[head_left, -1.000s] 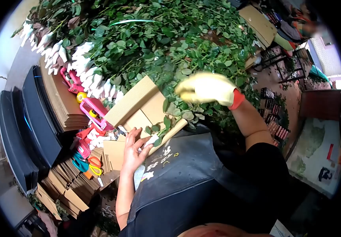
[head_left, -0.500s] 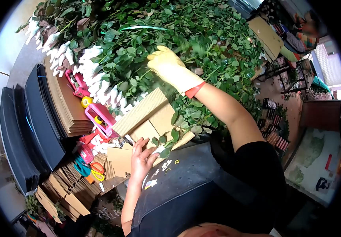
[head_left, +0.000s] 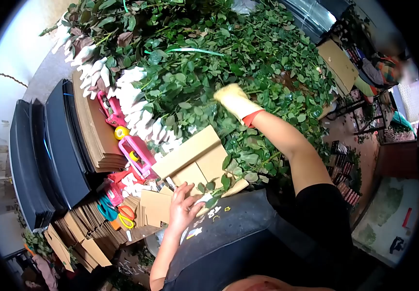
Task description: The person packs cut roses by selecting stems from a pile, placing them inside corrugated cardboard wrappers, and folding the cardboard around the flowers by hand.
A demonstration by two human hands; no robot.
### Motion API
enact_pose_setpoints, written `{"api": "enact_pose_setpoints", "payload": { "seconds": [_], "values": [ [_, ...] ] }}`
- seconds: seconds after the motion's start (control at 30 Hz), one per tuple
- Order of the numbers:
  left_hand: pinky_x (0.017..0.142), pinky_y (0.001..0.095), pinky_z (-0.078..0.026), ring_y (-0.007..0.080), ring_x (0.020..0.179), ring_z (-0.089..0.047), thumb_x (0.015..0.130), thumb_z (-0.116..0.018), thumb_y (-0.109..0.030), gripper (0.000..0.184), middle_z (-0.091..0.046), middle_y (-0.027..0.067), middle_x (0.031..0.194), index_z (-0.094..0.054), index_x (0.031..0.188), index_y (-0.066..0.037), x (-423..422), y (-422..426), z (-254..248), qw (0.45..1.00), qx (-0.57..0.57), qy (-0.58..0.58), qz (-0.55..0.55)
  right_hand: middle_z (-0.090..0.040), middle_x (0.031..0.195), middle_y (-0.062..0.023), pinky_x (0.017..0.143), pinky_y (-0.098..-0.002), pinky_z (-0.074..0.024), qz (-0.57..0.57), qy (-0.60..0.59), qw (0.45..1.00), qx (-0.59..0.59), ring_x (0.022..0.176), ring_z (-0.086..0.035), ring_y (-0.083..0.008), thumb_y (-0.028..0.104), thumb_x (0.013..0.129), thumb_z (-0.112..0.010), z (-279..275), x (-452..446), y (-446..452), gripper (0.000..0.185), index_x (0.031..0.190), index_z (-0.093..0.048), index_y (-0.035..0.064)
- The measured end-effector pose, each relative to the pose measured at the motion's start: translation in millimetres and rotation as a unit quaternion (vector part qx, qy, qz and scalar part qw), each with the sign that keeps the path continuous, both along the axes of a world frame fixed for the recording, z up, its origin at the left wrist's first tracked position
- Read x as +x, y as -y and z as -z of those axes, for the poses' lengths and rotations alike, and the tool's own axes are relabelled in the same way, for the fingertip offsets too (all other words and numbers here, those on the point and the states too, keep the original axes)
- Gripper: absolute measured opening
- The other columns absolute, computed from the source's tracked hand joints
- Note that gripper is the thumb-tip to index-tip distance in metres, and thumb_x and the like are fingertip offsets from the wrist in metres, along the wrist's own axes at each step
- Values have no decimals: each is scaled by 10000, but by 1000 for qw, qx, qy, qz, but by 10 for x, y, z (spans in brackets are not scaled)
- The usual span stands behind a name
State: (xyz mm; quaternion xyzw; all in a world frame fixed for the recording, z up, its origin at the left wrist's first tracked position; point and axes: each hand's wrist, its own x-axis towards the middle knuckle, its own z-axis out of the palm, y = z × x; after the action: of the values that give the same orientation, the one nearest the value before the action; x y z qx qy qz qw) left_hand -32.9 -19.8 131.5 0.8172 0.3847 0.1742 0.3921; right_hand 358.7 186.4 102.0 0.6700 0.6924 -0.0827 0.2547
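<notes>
My bare left hand is at the near edge of a cardboard sheet with a folded corrugated strip. Its fingers are closed round a white-wrapped flower head, whose leafy stem lies to the right over the cardboard. My right hand, in a pale yellow glove with a red cuff, is over the large heap of green leafy stems. Its fingers point left among the leaves; whether they grip a stem is hidden. White-wrapped flower heads line the heap's left edge.
Pink tape dispensers, scissors and flat cardboard pieces lie left of my left hand. Stacked black sheets stand farther left. Bundles lie on the floor at right, and a person in patterned clothing is at upper right.
My right hand swung left over the heap, then moved back right a little. My left hand keeps the flower head at the cardboard. The whole view has shifted.
</notes>
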Motion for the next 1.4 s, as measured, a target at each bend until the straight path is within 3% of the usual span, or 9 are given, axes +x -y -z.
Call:
{"api": "enact_pose_setpoints", "payload": {
  "seconds": [0.1,0.3,0.37,0.53,0.83,1.1,1.2,1.33,1.4],
  "values": [
    [1181,572,-383,410,1381,-533,779,-900,-226,335,-656,148,1352,-821,1092,-136,-27,0,38,1000,10,-9,8,-790,989,-81,1016,-404,-544,-33,-78,956,279,988,-760,-240,74,885,-698,-443,78,33,183,1040,-762,147],
    [1190,602,-374,397,1383,-535,780,-895,-243,321,-651,123,1359,-825,1079,-150,-25,-15,-13,999,15,-29,10,-674,1406,-136,1071,-446,-518,34,-269,961,-60,1190,-679,-353,317,881,-802,-720,272,43,642,1466,-604,144],
    [1189,605,-375,394,1382,-537,779,-895,-253,318,-648,120,1364,-825,1072,-152,-32,-7,27,999,17,-26,8,-740,1231,-136,983,-426,-552,45,-363,923,118,1123,-701,-327,349,963,-686,-925,239,-134,359,1207,-733,89],
    [1203,600,-365,384,1390,-531,786,-895,-267,310,-648,114,1367,-827,1067,-156,-31,-12,10,1000,3,-23,6,-753,1130,-139,981,-437,-548,-132,-169,892,398,1068,-712,-313,246,925,-702,-245,489,-1049,211,1063,-767,101],
    [1205,586,-365,383,1395,-526,783,-894,-265,307,-647,112,1367,-829,1064,-163,-37,5,37,1000,-1,-16,0,-613,1493,-151,1206,-429,-416,-128,-8,965,231,1390,-577,-324,194,964,-614,-713,162,-487,231,1096,-777,99],
    [1143,557,-426,425,1353,-545,771,-897,-226,309,-657,162,1321,-826,1050,-113,-6,-17,15,1000,17,8,6,-777,1059,-172,1182,-470,-420,-189,-206,800,530,1167,-698,-316,45,826,-675,-1531,-96,141,126,891,-775,88],
    [1141,549,-428,429,1352,-545,804,-880,-219,277,-657,168,1327,-814,1045,-101,13,-1,-26,1000,16,5,0,-789,1030,-82,1137,-415,-434,-107,-47,960,255,1069,-739,-257,100,898,-641,-1491,-252,67,145,908,-778,144],
    [1137,547,-430,436,1348,-547,802,-880,-218,280,-658,167,1334,-811,1043,-94,-1,3,24,999,34,6,8,-689,1119,-54,1029,-404,-463,-110,-173,835,511,1094,-631,-236,193,918,-668,-1624,-77,487,98,929,-730,118],
    [1130,544,-435,439,1345,-547,792,-884,-219,291,-662,166,1332,-811,1042,-89,-18,11,56,999,28,20,2,-652,1387,-85,1199,-412,-373,-56,-79,923,373,1351,-557,-276,177,959,-647,-1385,16,598,163,1060,-762,122]
  ]
}}
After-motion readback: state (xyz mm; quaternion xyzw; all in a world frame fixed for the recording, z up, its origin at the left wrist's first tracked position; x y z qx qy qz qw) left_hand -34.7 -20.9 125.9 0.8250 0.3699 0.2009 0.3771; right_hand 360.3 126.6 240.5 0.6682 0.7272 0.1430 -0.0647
